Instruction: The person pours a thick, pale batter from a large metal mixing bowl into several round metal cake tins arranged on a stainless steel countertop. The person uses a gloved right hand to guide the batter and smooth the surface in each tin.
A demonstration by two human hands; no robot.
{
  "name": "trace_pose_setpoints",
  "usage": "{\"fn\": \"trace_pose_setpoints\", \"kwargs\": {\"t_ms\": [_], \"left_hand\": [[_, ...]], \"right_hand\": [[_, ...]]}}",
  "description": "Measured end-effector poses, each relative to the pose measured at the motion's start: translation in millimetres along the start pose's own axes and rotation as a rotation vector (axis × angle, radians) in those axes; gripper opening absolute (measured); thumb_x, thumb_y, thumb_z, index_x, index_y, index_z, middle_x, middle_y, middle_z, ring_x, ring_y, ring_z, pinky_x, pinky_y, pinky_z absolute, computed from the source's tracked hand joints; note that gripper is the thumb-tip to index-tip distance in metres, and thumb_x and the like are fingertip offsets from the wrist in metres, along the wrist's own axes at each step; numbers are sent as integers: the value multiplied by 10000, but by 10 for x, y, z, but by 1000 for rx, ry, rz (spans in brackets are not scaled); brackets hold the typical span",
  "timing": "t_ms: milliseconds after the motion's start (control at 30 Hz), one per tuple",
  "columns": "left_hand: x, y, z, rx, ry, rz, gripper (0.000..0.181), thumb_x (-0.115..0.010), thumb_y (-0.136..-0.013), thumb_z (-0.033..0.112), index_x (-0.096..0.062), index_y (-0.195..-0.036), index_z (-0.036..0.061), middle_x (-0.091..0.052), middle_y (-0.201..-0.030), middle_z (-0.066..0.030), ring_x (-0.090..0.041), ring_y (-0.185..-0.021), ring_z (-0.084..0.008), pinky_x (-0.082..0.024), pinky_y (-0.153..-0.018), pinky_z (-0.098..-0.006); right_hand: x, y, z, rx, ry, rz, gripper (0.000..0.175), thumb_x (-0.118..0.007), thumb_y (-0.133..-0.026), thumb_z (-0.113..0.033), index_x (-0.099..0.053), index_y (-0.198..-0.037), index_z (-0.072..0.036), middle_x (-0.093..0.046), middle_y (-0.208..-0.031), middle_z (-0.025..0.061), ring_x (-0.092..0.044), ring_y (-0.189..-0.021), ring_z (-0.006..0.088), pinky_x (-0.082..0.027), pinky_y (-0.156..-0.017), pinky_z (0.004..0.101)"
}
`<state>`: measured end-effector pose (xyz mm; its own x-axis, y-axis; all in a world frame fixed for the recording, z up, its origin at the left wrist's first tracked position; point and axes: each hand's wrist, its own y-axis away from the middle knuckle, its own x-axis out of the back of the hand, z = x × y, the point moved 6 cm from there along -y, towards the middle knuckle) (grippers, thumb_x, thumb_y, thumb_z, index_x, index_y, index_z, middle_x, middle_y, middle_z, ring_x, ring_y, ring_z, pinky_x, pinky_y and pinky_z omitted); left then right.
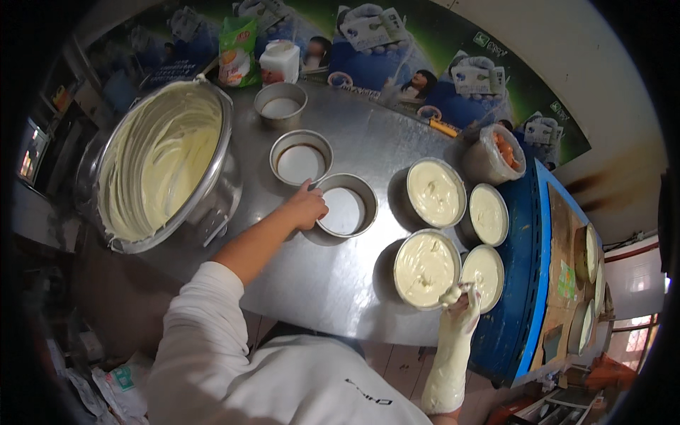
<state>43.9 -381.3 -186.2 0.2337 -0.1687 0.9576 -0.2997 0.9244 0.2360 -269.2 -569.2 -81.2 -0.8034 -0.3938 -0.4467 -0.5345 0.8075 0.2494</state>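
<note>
My left hand (306, 206) touches the left rim of a round metal cake pan (343, 208) that holds no batter; whether the fingers grip the rim is unclear. Behind it stand another such pan (301, 157) and a third (280, 106). My right hand (461, 298), coated in pale batter up the forearm, is over the near rims of two filled pans (427, 268) (484, 277). Two more filled pans (436, 192) (488, 214) stand just behind these. At left, a large metal mixing bowl (164, 164) leans tilted with pale batter inside.
A lined tub with orange contents (494, 154), an orange-handled tool (443, 128), a green bag (238, 52) and a white container (279, 61) stand or lie along the back of the steel table (319, 276). At right, a blue cabinet (523, 276) bears cardboard and several filled pans.
</note>
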Motion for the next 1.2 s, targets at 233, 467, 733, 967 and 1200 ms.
{"fn": "trace_pose_setpoints", "kwargs": {"t_ms": [233, 467, 733, 967, 1200], "left_hand": [[196, 406, -58, 147, 356, 565, 228, -531, -724, 48, -630, -917, 115, -594, -999, -56, -495, -1045, -236, -213, -1042, -552], [-253, 8, -369, 619, 99, 311, 533, -530, -764, 47, -395, -1278, 81, -477, -1230, -105, -407, -1197, -271, -193, -1033, -578], [187, 143, -139, 325, -218, 669, 444, -558, -814, 208, -450, -1218, 59, -525, -1143, -127, -420, -1166, -285, -225, -1031, -537], [-379, 905, 682, 374, 155, 90, 320, -513, -854, 325, -572, -992, 42, -610, -938, -144, -553, -964, -291, -382, -876, -430], [-124, 1684, 861, 198, 138, 652, 263, -595, -821, 201, -594, -1036, 49, -621, -954, -104, -546, -994, -289, -359, -956, -417]], "right_hand": [[-21, 197, 100, -21, -2, -42, 205, -513, -888, -285, -517, -827, -89, -516, -688, 38, -464, -577, 123, -348, -534, 244], [113, 90, 12, -56, 22, -105, 232, -499, -890, -296, -509, -839, -70, -514, -687, 49, -464, -570, 128, -353, -539, 246], [352, -1, 18, -78, -32, -106, 233, -525, -879, -296, -496, -835, -70, -465, -662, 43, -430, -557, 130, -345, -528, 251], [414, -335, 57, -98, -205, -162, 163, -561, -853, -230, -506, -781, -94, -476, -651, 24, -412, -548, 105, -335, -507, 233], [112, -653, 4, -18, -385, -242, 167, -559, -829, -90, -451, -708, -130, -443, -588, -15, -399, -511, 71, -328, -465, 197]]}}
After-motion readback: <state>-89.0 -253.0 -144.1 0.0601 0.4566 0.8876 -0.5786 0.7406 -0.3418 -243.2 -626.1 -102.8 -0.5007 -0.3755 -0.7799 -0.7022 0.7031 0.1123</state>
